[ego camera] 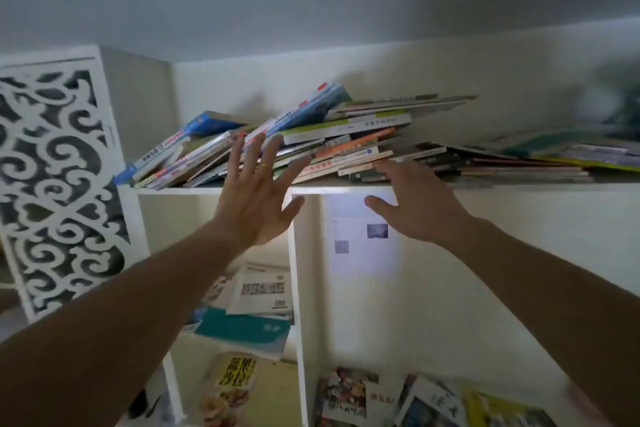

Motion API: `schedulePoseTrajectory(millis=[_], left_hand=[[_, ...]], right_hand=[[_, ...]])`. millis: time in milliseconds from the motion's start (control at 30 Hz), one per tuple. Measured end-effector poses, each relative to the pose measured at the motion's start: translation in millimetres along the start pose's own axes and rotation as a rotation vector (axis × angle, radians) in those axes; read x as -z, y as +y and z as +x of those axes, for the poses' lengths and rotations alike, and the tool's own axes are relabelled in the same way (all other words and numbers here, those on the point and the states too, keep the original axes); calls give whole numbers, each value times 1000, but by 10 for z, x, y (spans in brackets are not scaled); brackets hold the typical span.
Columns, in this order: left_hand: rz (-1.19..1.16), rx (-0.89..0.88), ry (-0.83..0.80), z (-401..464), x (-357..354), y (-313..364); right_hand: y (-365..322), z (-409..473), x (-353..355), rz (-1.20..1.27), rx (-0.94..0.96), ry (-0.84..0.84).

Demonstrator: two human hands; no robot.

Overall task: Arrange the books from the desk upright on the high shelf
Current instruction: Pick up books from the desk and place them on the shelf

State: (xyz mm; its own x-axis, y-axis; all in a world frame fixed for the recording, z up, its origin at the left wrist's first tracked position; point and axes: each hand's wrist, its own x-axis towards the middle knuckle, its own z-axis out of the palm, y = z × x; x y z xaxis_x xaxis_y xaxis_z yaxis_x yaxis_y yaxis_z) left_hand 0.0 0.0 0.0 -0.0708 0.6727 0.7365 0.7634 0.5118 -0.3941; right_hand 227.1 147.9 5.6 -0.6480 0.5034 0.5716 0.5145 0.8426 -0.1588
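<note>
neither hand has a grip on anything. the left hand is spread wide, fingers straight, its fingertips at or just against the front of the slumped pile of books. the right hand is flat and relaxed, fingers reaching to the bottom books at the edge of the high shelf; whether they touch, i cannot tell. the books lie flat and slanted on that shelf, none upright, leaning down to the left. the risk, as i judge it: the pile is loose and overhangs the edge, so lifting one side could send thin books sliding off the front. below, more books lie in the lower compartments. a carved white panel stands to the left.
</note>
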Motion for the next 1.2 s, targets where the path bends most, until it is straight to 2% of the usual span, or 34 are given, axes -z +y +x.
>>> schedulePoseTrajectory(millis=[100, 300, 533, 667, 767, 900, 967, 1067, 1133, 1200], left_hand=[[25, 29, 71, 276, -105, -48], [20, 56, 154, 698, -535, -94], [-110, 43, 158, 983, -1252, -280], [-179, 41, 261, 1018, -1503, -230], [-190, 15, 310, 1048, -1569, -271], [-214, -26, 266, 1056, -1585, -339], [-245, -33, 241, 1063, -1544, -352], [-307, -28, 240, 1079, -1379, -412], [-377, -13, 257, 1112, -1251, -492], [-464, 2, 249, 1173, -1142, -557]], right_hand=[[-19, 337, -127, -72, 44, 144], [-53, 943, -442, -247, 42, 246], [122, 1376, -885, -395, 73, 438], [273, 1504, -1180, -424, 135, 582], [306, 1568, -1244, -416, 156, 631], [275, 1552, -1245, -435, 160, 631], [192, 1508, -1149, -366, 133, 627], [-15, 1408, -870, -47, 18, 718], [-122, 1402, -657, 338, -220, 847], [-128, 1516, -403, 822, -600, 906]])
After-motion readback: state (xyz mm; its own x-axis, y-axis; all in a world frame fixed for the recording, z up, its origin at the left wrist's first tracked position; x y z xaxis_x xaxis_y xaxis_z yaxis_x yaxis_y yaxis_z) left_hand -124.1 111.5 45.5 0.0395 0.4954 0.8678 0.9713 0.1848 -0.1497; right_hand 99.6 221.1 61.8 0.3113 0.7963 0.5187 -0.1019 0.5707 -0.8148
